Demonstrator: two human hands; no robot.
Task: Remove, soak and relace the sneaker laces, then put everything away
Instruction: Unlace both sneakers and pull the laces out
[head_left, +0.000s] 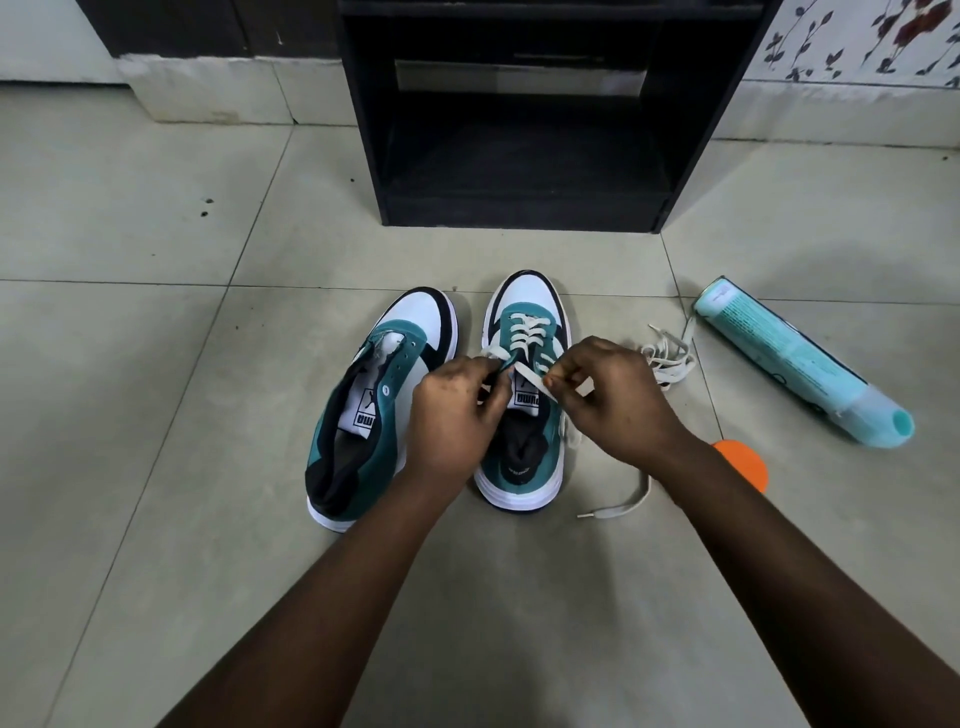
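Observation:
Two teal, white and black sneakers stand side by side on the tiled floor, toes away from me. The left sneaker (363, 415) has no lace in its eyelets. The right sneaker (524, 322) carries a white lace (525, 332) crossed through its front eyelets. My left hand (452, 415) pinches the lace at the left edge of the tongue. My right hand (613, 400) pinches the same lace a little to the right, above the tongue. One free end of it trails on the floor by the heel. A second loose lace (670, 358) lies bunched right of the shoe.
A black open shelf unit (519, 130) stands straight ahead on the floor. A pale blue bottle (800, 364) lies on its side at the right. An orange round object (743, 462) shows partly behind my right forearm. Bare tiles stretch to the left.

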